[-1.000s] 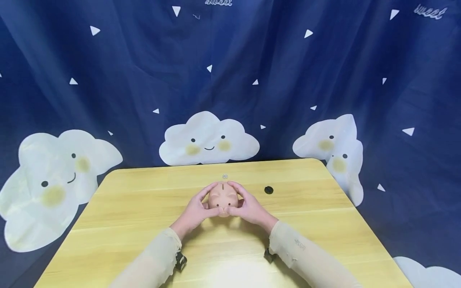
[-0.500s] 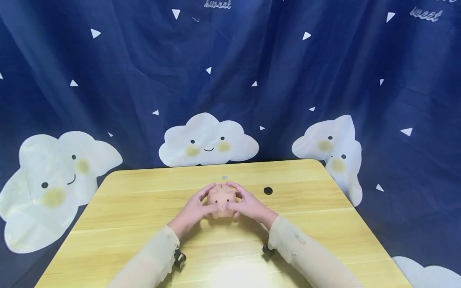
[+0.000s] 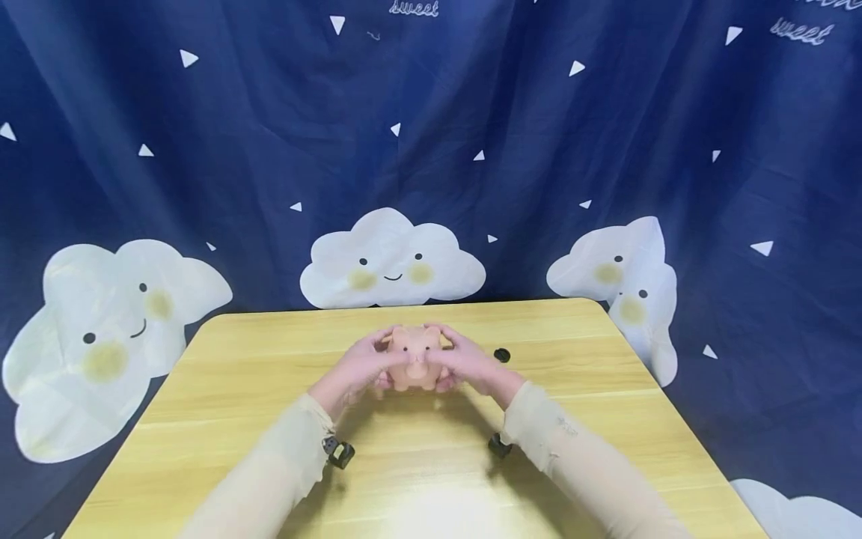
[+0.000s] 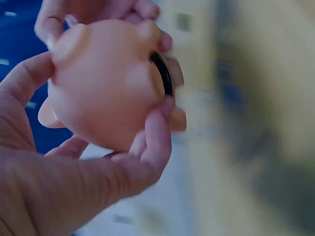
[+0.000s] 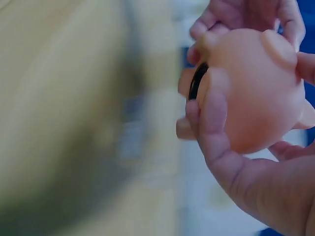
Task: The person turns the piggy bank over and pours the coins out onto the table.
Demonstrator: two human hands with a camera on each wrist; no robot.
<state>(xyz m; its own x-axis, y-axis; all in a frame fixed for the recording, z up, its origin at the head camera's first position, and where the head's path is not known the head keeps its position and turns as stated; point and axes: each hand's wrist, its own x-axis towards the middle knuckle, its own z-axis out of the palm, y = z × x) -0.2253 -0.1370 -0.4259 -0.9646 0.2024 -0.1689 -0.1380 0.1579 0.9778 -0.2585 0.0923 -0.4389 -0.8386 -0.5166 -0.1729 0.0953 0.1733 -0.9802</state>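
A pink piggy bank [image 3: 415, 343] is held off the table between both hands, its face toward the head camera. The left hand [image 3: 360, 367] grips its left side, thumb across the front near the snout. On the other side the right hand [image 3: 474, 367] grips it in a mirrored way. Both wrist views show a black round edge [image 4: 162, 73] on the pig's underside, between its stubby feet. In the right wrist view, fingers [image 5: 216, 123] curl under the pig beside that black edge. A small black disc [image 3: 501, 355] lies on the table beside the right hand.
A light wood-grain table [image 3: 417, 464] spans the front, its far edge close to a dark blue curtain [image 3: 431, 112] with cloud prints. Small black devices [image 3: 339, 453] are strapped at both wrists.
Both hands have lifted the piggy bank off the table and tipped it back, so its face and feet show and the top slot does not. It now covers a small clear item behind it.
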